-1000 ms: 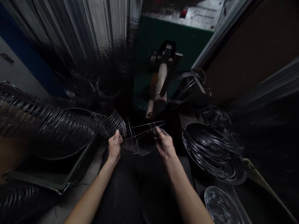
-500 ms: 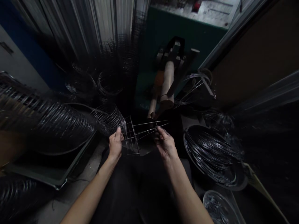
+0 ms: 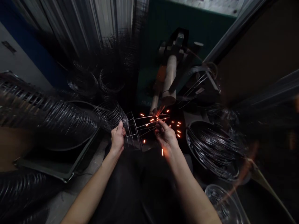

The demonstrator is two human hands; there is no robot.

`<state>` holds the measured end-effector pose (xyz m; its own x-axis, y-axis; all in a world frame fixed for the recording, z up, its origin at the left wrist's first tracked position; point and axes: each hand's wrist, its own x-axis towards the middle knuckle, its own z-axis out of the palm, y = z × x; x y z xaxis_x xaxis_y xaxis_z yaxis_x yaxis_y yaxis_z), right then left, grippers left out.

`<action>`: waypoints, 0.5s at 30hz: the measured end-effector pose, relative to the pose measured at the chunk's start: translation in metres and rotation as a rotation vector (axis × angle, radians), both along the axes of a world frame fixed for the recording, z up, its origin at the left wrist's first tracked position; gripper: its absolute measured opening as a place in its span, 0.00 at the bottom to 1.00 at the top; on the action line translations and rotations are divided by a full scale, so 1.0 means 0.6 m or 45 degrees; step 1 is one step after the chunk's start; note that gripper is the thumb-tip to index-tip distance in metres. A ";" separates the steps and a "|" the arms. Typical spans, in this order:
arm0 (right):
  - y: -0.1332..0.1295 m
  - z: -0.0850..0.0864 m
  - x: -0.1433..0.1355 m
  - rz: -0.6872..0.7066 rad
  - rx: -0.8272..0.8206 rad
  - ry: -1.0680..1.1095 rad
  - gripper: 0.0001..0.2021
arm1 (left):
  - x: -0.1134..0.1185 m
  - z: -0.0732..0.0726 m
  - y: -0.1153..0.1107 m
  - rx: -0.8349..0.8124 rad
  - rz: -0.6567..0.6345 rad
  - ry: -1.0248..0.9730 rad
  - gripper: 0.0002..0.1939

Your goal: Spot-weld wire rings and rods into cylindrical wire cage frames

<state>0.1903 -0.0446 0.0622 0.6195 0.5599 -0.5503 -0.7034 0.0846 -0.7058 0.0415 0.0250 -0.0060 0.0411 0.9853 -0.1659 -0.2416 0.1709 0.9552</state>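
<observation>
My left hand (image 3: pixel 118 136) is closed round the near-left edge of a wire frame (image 3: pixel 135 128), with its thumb on top. Long thin rods run from the frame's grid to the right and come together in a pointed end. My right hand (image 3: pixel 165 133) is closed in a pinch at those rods, on what looks like a short piece of wire, mostly hidden by the fingers. Just above these fingertips, the rods lie at the tip of a spot welder's lower arm (image 3: pixel 154 105). Orange sparks (image 3: pixel 178 131) fly out around the contact point. The thick upper arm (image 3: pixel 170 77) is above.
A green machine body (image 3: pixel 149 62) stands ahead. Stacked wire rings (image 3: pixel 112 115) and a dark green tray (image 3: pixel 46 165) are on the left. To the right are a basin of wire hoops (image 3: pixel 212 149) and a clear bowl (image 3: pixel 221 199) of small metal pieces.
Sparks have burst out at the welder's tip, where none showed before. Both hands and the wire frame have shifted slightly up in the view, and the rods now meet the tip.
</observation>
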 end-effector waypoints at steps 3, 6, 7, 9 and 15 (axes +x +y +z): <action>-0.012 -0.006 -0.001 0.017 0.046 0.034 0.05 | 0.004 -0.001 -0.003 -0.014 0.021 -0.103 0.28; -0.032 -0.019 0.002 0.023 0.067 0.016 0.10 | 0.007 -0.003 -0.003 -0.025 0.022 -0.178 0.28; -0.039 -0.024 0.003 0.020 0.058 0.004 0.12 | 0.008 -0.004 -0.001 -0.029 0.020 -0.185 0.28; -0.051 -0.031 0.006 0.023 0.047 -0.016 0.13 | 0.006 -0.005 0.001 -0.035 0.009 -0.186 0.28; -0.085 -0.047 0.012 0.030 -0.008 -0.131 0.14 | 0.000 -0.002 -0.002 -0.069 -0.002 -0.175 0.29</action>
